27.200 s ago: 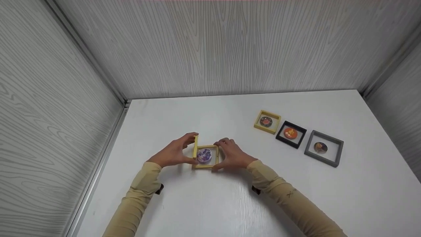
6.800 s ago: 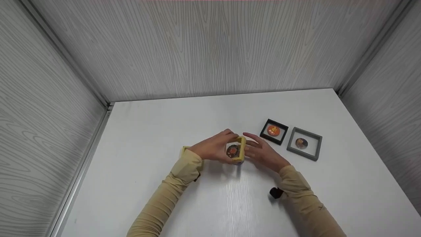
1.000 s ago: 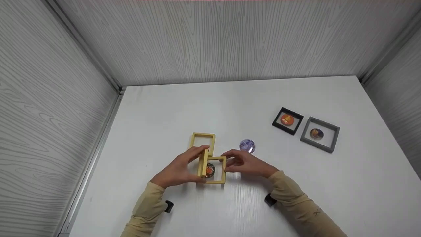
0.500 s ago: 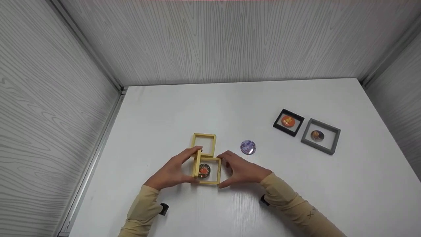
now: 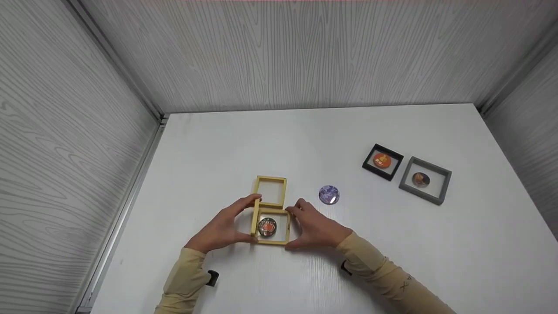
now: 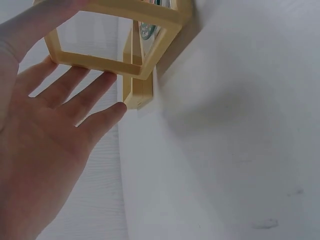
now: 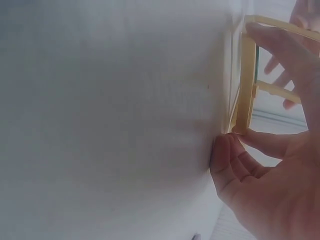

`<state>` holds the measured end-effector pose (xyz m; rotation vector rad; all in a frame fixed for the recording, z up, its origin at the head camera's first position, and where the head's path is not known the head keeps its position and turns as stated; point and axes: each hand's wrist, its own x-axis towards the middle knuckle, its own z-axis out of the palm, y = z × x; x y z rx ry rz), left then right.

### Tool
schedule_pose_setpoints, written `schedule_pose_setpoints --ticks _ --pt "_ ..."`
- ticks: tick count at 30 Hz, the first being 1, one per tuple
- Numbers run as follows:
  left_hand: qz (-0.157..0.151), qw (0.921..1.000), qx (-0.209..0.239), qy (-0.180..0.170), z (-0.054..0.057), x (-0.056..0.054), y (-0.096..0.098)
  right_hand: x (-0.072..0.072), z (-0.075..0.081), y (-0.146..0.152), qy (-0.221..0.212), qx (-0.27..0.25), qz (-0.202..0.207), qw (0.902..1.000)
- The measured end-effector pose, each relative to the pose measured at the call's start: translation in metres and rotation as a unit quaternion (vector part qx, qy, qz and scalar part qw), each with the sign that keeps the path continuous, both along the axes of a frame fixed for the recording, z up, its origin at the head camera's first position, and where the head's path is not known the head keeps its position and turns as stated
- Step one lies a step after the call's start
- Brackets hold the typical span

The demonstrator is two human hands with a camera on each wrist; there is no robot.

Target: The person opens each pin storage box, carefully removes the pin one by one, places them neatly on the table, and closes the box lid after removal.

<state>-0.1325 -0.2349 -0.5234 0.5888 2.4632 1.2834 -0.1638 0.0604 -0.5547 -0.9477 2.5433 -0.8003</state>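
left hand (image 5: 221, 229) gripping yellow case's raised half (image 5: 255, 218), likely bracing it upright | right hand (image 5: 318, 227) pinching its base (image 5: 272, 242), probably steadying | purple badge (image 5: 329, 194) lying nearer far edge of table (image 5: 218, 146)

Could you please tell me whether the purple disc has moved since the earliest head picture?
Yes, the purple disc has moved right, closer to the unmoved black frame, and now lies directly on the table.
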Motion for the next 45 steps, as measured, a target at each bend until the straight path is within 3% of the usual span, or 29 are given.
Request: schedule_pose_setpoints --ticks 18,31,45 --pt "0.01 0.9979 0.055 -0.034 -0.006 0.003 -0.009 0.004 -0.001 -0.001 0.03 0.024 0.016 0.9992" --pt "0.004 0.9969 0.063 -0.046 -0.007 0.002 -0.011 0.005 -0.001 -0.001 0.015 0.026 0.016 0.9994" --pt "0.006 0.9976 0.049 -0.048 -0.004 0.002 -0.011 0.002 0.0 -0.002 -0.009 -0.014 -0.009 0.9998"
